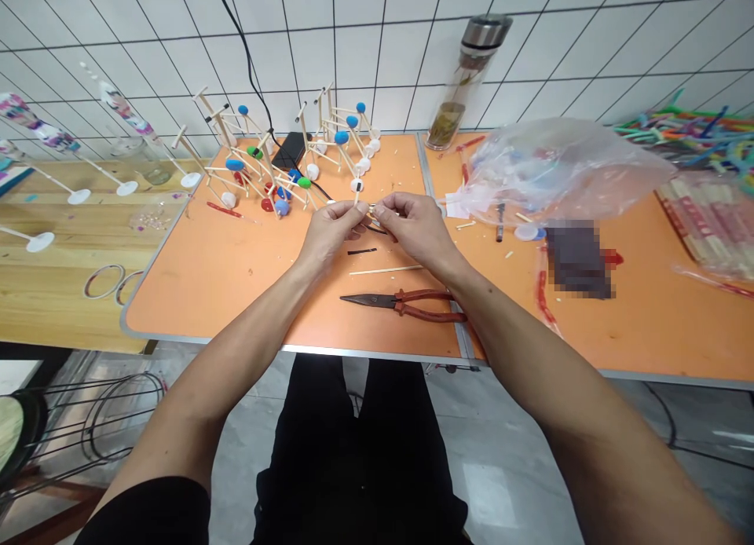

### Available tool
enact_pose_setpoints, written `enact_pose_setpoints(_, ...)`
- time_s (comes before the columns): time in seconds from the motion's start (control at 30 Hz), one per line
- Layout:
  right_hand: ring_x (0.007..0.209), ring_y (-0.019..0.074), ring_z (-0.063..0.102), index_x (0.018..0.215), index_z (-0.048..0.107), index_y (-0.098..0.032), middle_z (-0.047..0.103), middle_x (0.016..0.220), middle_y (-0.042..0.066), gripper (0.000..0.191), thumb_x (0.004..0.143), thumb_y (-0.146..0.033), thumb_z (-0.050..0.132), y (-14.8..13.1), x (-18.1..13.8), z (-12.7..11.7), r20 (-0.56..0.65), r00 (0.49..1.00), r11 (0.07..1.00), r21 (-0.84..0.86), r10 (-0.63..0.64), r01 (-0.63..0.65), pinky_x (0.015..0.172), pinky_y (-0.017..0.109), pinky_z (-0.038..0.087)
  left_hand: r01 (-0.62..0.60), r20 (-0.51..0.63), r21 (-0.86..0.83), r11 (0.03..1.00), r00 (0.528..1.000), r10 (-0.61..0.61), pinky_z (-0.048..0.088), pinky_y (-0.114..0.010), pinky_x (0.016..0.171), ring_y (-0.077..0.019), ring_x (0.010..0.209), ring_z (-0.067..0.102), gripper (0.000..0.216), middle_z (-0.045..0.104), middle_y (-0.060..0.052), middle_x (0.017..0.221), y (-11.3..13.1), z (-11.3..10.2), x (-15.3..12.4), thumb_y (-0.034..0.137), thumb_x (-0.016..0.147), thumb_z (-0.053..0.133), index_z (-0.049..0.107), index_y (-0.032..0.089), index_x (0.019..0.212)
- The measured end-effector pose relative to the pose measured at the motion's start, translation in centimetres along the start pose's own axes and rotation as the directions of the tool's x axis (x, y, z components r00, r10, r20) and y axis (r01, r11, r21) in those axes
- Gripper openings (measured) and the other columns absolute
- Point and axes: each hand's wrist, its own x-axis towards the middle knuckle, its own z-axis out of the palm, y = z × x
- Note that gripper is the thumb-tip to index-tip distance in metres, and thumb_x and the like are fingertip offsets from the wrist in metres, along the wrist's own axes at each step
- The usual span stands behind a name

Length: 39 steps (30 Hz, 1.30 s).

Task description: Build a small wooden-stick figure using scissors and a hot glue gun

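Over the orange table, my left hand (334, 224) is closed in a pinch around a thin wooden stick (356, 194) with a black band near its upper end. My right hand (415, 221) almost meets it, thumb and fingers pinched together. Something small and shiny shows at the right fingertips, too small to name. Below the hands lie a short black strip (361, 251) and a bare wooden stick (386, 271). Closer to the table's front edge rest long-nosed pliers (396, 301) with red handles, partly under my right forearm.
Several stick models (236, 165) with blue, green and white round pieces stand behind my hands. A glass bottle (451, 121) leans in view by the tiled wall. Rightward are a plastic bag (559, 168), a blurred dark item (577, 258) and bundled sticks (707, 223).
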Motion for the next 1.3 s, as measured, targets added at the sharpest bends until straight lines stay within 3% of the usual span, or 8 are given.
enact_pose_setpoints(0.2, 0.060, 0.0124, 0.050, 0.079, 0.068, -0.022, 0.062, 0.067, -0.002, 0.040, 0.092, -0.055, 0.088, -0.2, 0.4, -0.6, -0.072, 0.995, 0.966, 0.253, 0.073, -0.052, 0.058, 0.027, 0.040, 0.084, -0.097, -0.132, 0.988, 0.991, -0.097, 0.055, -0.021, 0.065, -0.0098, 0.064, 0.069, 0.048, 0.079, -0.004, 0.081, -0.2, -0.2, 0.5, 0.063, 0.089, 0.093, 0.075, 0.018, 0.088)
enact_pose_setpoints(0.3, 0.057, 0.0100, 0.050, 0.080, 0.070, -0.022, 0.064, 0.069, -0.002, 0.047, 0.083, -0.060, 0.096, -0.2, 0.7, -0.7, -0.076, 0.986, 0.893, 0.439, 0.147, -0.099, 0.055, 0.024, 0.042, 0.061, -0.111, -0.109, 0.992, 0.991, -0.073, 0.052, -0.019, 0.063, -0.0075, 0.059, 0.064, 0.042, 0.075, -0.001, 0.073, -0.6, -0.4, 0.5, 0.049, 0.082, 0.100, 0.073, 0.017, 0.080)
enact_pose_setpoints(0.47, 0.060, 0.0066, 0.050, 0.080, 0.075, -0.021, 0.063, 0.071, -0.003, 0.054, 0.063, -0.061, 0.108, 0.3, 0.9, 0.0, -0.029, 0.965, 0.764, 0.617, 0.260, -0.188, 0.051, 0.017, 0.040, 0.004, -0.075, -0.043, 0.999, 0.997, -0.007, 0.050, -0.020, 0.062, -0.0079, 0.060, 0.061, 0.050, 0.073, -0.001, 0.069, -1.5, -0.2, 0.2, 0.055, 0.073, 0.103, 0.070, 0.018, 0.067)
enact_pose_setpoints(0.67, 0.062, 0.0062, 0.055, 0.082, 0.080, -0.020, 0.069, 0.074, -0.002, 0.066, 0.046, -0.065, 0.113, 0.5, 0.5, 0.7, 0.048, 0.951, 0.687, 0.680, 0.307, -0.256, 0.051, 0.015, 0.045, 0.018, 0.030, -0.137, 0.990, 0.999, -0.014, 0.061, -0.027, 0.083, -0.0168, 0.093, 0.080, 0.056, 0.087, -0.005, 0.111, -2.2, 0.6, 0.1, 0.051, 0.073, 0.106, 0.087, 0.023, 0.118)
enact_pose_setpoints(0.8, 0.063, 0.0066, 0.058, 0.079, 0.079, -0.020, 0.070, 0.072, -0.002, 0.068, 0.049, -0.072, 0.111, 0.2, 0.1, 1.4, 0.075, 0.956, 0.703, 0.662, 0.283, -0.260, 0.053, 0.015, 0.049, -0.010, 0.109, -0.197, 0.980, 0.993, 0.033, 0.064, -0.031, 0.092, -0.0186, 0.102, 0.081, 0.055, 0.087, -0.004, 0.115, -2.5, 1.1, 0.1, 0.055, 0.076, 0.104, 0.088, 0.025, 0.119)
enact_pose_setpoints(0.93, 0.066, 0.0079, 0.063, 0.079, 0.079, -0.020, 0.072, 0.072, -0.001, 0.067, 0.053, -0.075, 0.108, -0.4, -0.5, 2.0, 0.127, 0.949, 0.727, 0.616, 0.289, -0.304, 0.058, 0.015, 0.053, -0.018, 0.051, -0.245, 0.969, 0.998, 0.031, 0.065, -0.027, 0.088, -0.0139, 0.092, 0.079, 0.054, 0.087, -0.002, 0.107, -2.7, 1.1, 0.2, 0.052, 0.073, 0.107, 0.089, 0.025, 0.116)
enact_pose_setpoints(1.07, 0.077, 0.0135, 0.074, 0.083, 0.080, -0.020, 0.080, 0.083, 0.003, 0.044, 0.078, -0.059, 0.101, -0.5, -0.5, 1.6, 0.211, 0.947, 0.823, 0.473, 0.242, -0.316, 0.066, 0.020, 0.059, 0.027, -0.034, -0.239, 0.971, 0.999, -0.036, 0.065, -0.028, 0.090, -0.0157, 0.093, 0.082, 0.038, 0.088, -0.005, 0.102, -2.2, 0.7, 0.4, 0.047, 0.082, 0.102, 0.088, 0.021, 0.106)
enact_pose_setpoints(1.3, 0.075, 0.0141, 0.072, 0.096, 0.083, -0.020, 0.082, 0.088, 0.002, 0.007, 0.095, -0.027, 0.082, 0.2, 0.5, -1.0, 0.015, 0.990, 0.942, 0.305, 0.143, -0.141, 0.073, 0.026, 0.061, 0.083, -0.127, -0.176, 0.981, 0.986, -0.106, 0.068, -0.024, 0.082, -0.0218, 0.103, 0.088, 0.041, 0.090, -0.009, 0.115, -0.2, -0.1, 0.3, 0.053, 0.094, 0.093, 0.083, 0.023, 0.120)
